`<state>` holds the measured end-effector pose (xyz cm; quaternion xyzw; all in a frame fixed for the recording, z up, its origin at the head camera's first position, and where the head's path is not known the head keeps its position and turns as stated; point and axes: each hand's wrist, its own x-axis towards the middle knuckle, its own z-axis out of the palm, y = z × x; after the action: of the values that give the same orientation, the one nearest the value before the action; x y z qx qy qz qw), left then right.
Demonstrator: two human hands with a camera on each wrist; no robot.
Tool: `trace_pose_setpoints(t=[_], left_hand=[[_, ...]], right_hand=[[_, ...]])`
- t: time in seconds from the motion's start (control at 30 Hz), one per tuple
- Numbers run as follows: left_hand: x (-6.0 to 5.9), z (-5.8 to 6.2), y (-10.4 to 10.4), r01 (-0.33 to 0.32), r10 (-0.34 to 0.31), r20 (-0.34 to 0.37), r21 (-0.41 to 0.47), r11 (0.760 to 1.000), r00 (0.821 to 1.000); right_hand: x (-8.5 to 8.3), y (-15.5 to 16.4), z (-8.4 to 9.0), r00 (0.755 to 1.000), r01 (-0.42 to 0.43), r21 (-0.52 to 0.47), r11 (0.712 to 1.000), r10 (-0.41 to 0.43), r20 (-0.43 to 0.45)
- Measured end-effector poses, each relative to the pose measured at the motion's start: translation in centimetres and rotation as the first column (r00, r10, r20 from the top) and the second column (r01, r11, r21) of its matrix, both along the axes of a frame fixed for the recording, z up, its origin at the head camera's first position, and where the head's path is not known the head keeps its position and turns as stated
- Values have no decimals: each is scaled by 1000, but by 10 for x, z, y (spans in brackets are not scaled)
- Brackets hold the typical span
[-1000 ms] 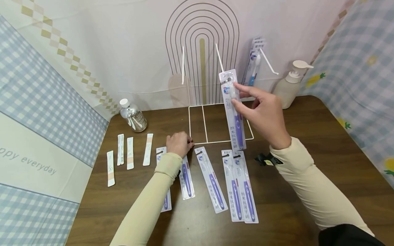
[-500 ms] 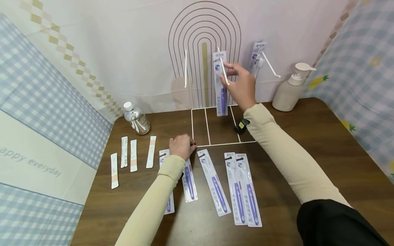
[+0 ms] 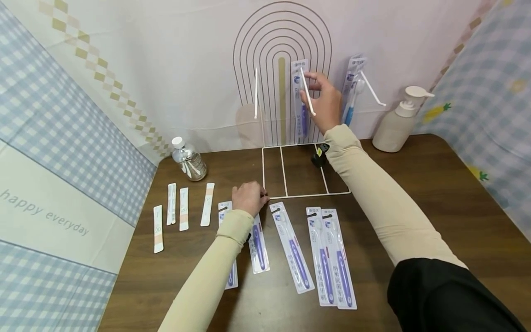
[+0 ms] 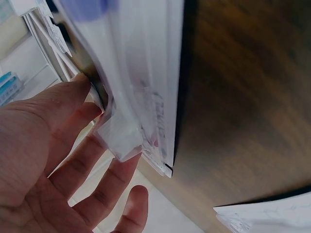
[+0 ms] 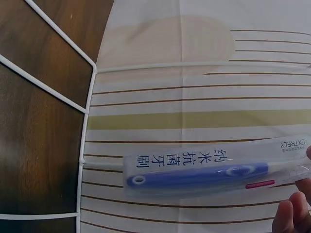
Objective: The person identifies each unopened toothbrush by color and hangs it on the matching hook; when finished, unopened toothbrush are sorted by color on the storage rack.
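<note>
Sachets (image 3: 184, 209), slim and white, lie near the tabletop (image 3: 134, 286)'s left edge. My left hand (image 3: 250, 198) touches the front-left corner of the white wire rack (image 3: 307, 195); whether it pinches, I cannot tell. Purple toothbrushes in flat clear packs (image 3: 294, 251) lie in front; my right hand (image 3: 327, 102) pinches another such pack (image 3: 297, 103), upright at the middle hook (image 3: 308, 93).

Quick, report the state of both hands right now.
Left hand: closed, thumb and finger pinching the white wire rack at its near left corner.
Right hand: closed, holding a packaged toothbrush.
</note>
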<state>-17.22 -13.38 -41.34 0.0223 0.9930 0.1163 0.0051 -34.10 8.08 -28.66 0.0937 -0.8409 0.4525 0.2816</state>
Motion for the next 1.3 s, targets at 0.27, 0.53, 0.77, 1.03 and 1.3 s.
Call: trace_pose_setpoints(t=[0.27, 0.53, 0.77, 1.03, 1.3], left_hand=[[2, 1, -6, 10, -11, -30, -38, 999, 1000], [3, 3, -8, 20, -21, -29, -32, 999, 999], [2, 2, -9, 27, -27, -11, -18, 999, 1000], [3, 3, -8, 23, -23, -3, 1, 1000, 1000], [2, 1, -6, 11, -11, -5, 1, 1000, 1000]], right_hand=[[40, 22, -9, 996, -81, -46, 996, 83, 29], [147, 76, -62, 916, -322, 206, 924, 249, 316], [217, 107, -119, 788, -431, 198, 881, 260, 557], [243, 111, -150, 759, -418, 204, 885, 218, 613], [245, 109, -160, 819, -359, 238, 903, 181, 545]])
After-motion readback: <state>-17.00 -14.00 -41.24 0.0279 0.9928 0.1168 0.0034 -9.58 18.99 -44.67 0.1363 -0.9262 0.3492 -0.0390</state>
